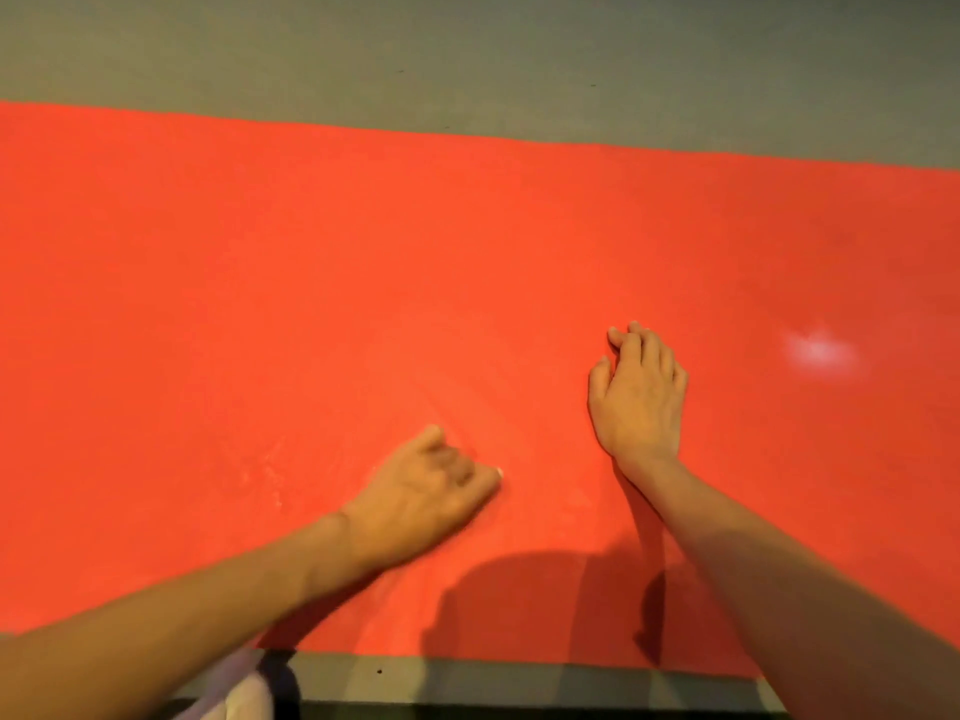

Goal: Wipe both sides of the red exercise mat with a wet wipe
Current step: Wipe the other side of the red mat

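The red exercise mat [363, 262] lies flat across a grey surface and fills most of the view. My left hand [431, 491] rests on the mat's near part with its fingers curled under and the thumb pointing right. My right hand [636, 392] lies palm down on the mat further out, its fingers close together and bent slightly at the tips. No wet wipe shows in either hand; anything under the palms is hidden. Faint wet streaks [498, 376] fan across the mat between the hands.
Grey floor [467, 59] runs beyond the mat's far edge, and a grey strip [519, 678] lies along its near edge. A bright glare spot [821, 350] sits on the mat at the right. Pale cloth [244, 693] shows at the bottom left under my forearm.
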